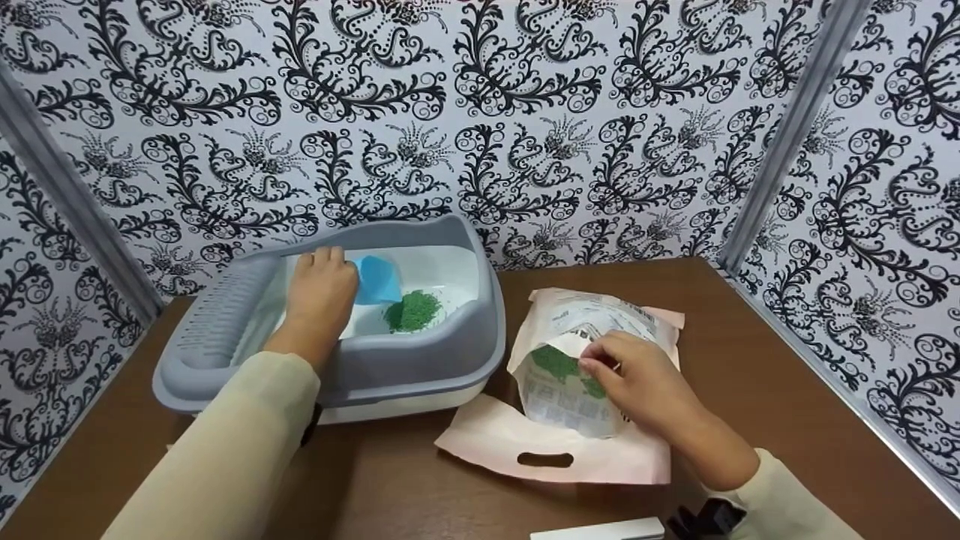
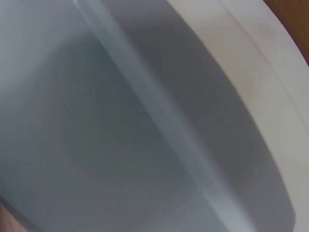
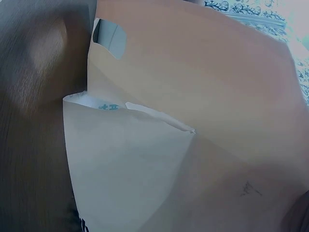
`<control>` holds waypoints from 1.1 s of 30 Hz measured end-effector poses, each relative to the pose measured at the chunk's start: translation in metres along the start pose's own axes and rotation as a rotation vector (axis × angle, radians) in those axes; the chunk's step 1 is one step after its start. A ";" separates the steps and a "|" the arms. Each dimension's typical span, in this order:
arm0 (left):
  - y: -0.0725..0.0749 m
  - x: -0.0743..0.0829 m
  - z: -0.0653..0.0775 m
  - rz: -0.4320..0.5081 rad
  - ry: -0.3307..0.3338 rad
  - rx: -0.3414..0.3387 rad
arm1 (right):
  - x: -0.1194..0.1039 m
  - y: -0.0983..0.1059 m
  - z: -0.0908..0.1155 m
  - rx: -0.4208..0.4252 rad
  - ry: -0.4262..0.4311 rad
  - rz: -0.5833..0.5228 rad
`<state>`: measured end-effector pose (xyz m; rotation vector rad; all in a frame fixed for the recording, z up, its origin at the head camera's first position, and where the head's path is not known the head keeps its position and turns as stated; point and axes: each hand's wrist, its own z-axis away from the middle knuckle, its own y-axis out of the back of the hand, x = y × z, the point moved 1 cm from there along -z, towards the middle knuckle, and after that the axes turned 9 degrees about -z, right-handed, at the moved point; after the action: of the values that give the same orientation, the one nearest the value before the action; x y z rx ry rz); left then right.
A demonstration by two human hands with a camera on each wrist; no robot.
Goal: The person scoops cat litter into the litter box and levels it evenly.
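Observation:
Over the inside of a grey and white litter box [image 1: 420,367], my left hand [image 1: 322,289] grips a blue scoop [image 1: 377,281]. The scoop's handle is hidden by the fingers. Beside its blade, green granules [image 1: 415,310] lie heaped on the box's white floor. My right hand [image 1: 630,375] pinches the top edge of an opened bag [image 1: 577,409], and more green granules show inside. The bag lies tilted on a pale pink paper part with a handle slot [image 1: 495,442]. The box's grey wall [image 2: 193,87] fills most of the left wrist view; the pale bag [image 3: 207,72] fills the right wrist view.
A brown table [image 1: 390,480] carries everything. Patterned wall panels [image 1: 525,150] stand close behind the box and along both sides. A white flat object [image 1: 600,530] lies at the near edge, below the bag.

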<state>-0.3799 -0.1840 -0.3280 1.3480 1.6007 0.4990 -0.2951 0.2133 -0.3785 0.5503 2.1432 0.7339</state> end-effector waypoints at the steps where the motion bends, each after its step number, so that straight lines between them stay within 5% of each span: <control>1: 0.001 -0.001 0.000 0.018 0.013 0.003 | 0.000 0.000 0.000 0.000 0.000 -0.002; 10: 0.009 -0.012 0.011 0.209 0.134 0.014 | -0.001 -0.002 0.000 -0.007 -0.015 0.004; 33: 0.022 0.001 0.052 0.394 0.295 0.314 | -0.002 -0.002 0.000 -0.018 -0.032 0.011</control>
<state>-0.3246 -0.1900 -0.3350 1.9185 1.7029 0.7322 -0.2937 0.2103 -0.3789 0.5616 2.1041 0.7447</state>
